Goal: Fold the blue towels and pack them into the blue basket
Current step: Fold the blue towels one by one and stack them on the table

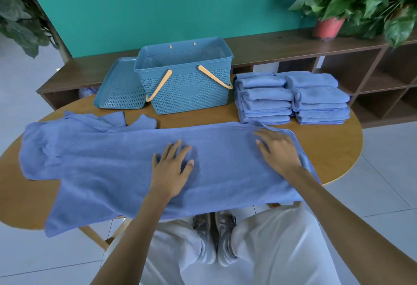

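Here both hands lay flat with no grip taken on anything: the left hand (pixel 170 170) pressed with spread, straight fingers near the middle of the long blue terry towel (pixel 126 165), and the right hand (pixel 279 151) rested palm-down near its right end, fingers straight too. The towel was spread lengthwise across the oval wooden surface (pixel 327 147), its near edge hanging over the front rim and its left end rumpled, with a lower corner drooping off the edge. It looked soft and limp, already doubled into a long band, and overlay another crumpled blue cloth (pixel 108 121) at the far left.

By my judgement the step in hand was smoothing the band before the next fold. That fold would call for pinching one end and carrying it over to meet the other, squaring the rumpled left end first.

Behind, the blue perforated plastic basket (pixel 187 90) with tan handles stood open and seemingly empty, its blue lid (pixel 119 88) leaning just beside it. To the right sat two stacks of folded blue towels (pixel 291 99), not yet packed.
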